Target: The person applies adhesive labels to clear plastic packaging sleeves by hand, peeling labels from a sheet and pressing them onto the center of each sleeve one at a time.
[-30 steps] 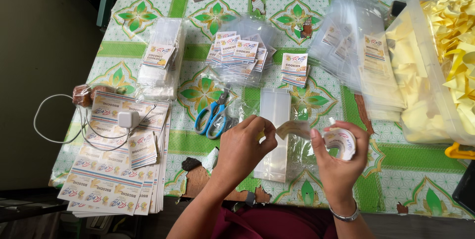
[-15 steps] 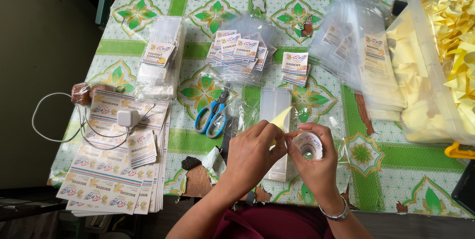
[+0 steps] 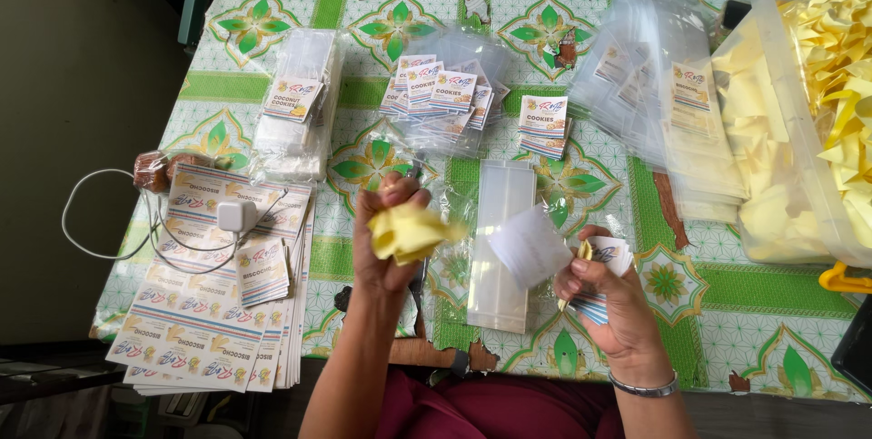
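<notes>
Presently the left hand pinches a crumpled yellow paper strip above the green patterned tablecloth; the right hand clasps a white label roll. Risk: the loose white tail may stick to itself.

**Setting: table and surroundings**

A table is covered by a cloth printed with green bands and leaf medallions. The cloth is worn through at the near edge, where brown wood is exposed. A plain olive-grey wall is seen at left. Even, soft daylight is noted throughout.
</notes>
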